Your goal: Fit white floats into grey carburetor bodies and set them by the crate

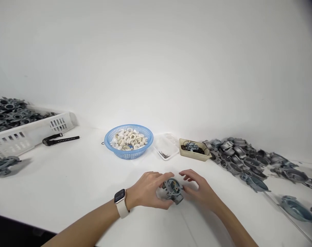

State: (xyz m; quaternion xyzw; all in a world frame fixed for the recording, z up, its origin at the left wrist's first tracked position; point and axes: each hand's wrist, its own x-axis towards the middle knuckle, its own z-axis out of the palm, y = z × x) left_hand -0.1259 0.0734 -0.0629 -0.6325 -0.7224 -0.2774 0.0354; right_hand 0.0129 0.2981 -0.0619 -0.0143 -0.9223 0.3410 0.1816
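A grey metal carburetor body (174,187) is held just above the white table, its round open side facing up with small brass parts inside. My left hand (152,190), wearing a watch (121,202), grips it from the left between thumb and fingers. On the other side, my right hand (201,190) is curved with thumb and fingers apart. Its thumb tip is close to the carburetor's right edge; whether they touch, I cannot tell.
Behind my hands stand a blue basket (129,156) of white horseshoe-shaped floats, a clear tray (168,147) with thin pins and a cream tray (194,155). Many carburetor bodies (235,156) lie at right. At left are a white crate (35,135) of metal parts and a black wristwatch (59,140).
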